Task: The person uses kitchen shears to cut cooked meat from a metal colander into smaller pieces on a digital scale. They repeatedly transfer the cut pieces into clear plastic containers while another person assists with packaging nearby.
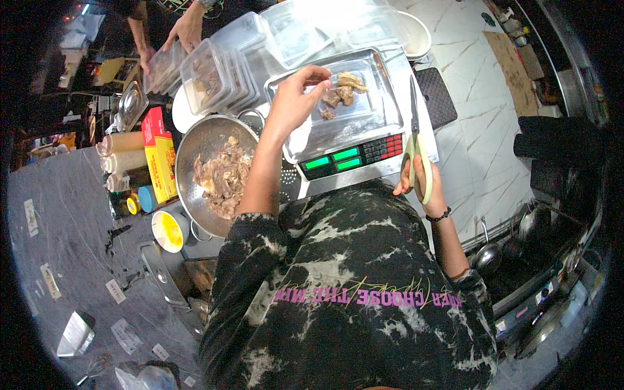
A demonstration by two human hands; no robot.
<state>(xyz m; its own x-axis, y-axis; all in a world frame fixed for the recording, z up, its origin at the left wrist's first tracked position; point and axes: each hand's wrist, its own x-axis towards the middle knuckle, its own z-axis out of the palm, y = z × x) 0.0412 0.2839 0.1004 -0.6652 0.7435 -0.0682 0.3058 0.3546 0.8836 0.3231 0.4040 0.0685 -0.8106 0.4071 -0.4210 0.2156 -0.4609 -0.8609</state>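
Note:
My right hand [431, 187] grips kitchen scissors [415, 146] by pale green handles, the blades pointing away from me and nearly together. Over a shiny rectangular tray [390, 112] is my left hand [297, 95], thumb and fingers slightly apart with nothing visible between them. Just right of its fingertips lie several pieces of cooked meat [343, 95] on the tray. The tray rests on a digital scale [348, 158] with lit green displays. Left of my forearm stands a perforated metal colander [187, 161] holding a heap of cut meat [224, 180], partly hidden by that arm.
Stacked clear plastic containers [214, 78] hold meat; more containers [292, 36] stand behind. Another person's hands [185, 29] touch a container at upper left. A wax-paper box [158, 156], squeeze bottles [124, 144] and a bowl with yellow contents [169, 231] sit left of the colander.

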